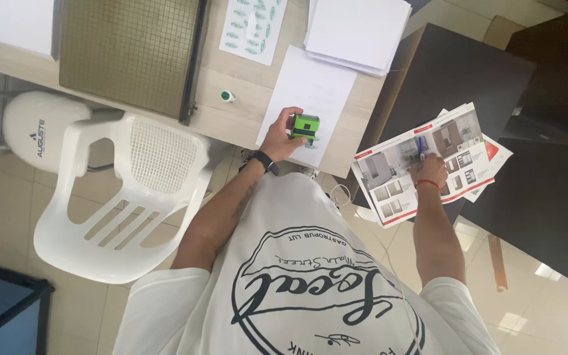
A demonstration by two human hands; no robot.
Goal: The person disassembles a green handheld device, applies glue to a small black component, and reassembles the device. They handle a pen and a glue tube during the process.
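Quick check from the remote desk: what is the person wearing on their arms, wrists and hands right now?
Both arms are bare below short white T-shirt sleeves. The left hand has a black watch-style band at the wrist. The right hand has a thin red string bracelet at the wrist. No gloves; I cannot make out any rings.

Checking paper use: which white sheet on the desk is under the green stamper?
The single white sheet under the green stamper in the left hand; the others lie untouched: a stack and a corner sheet.
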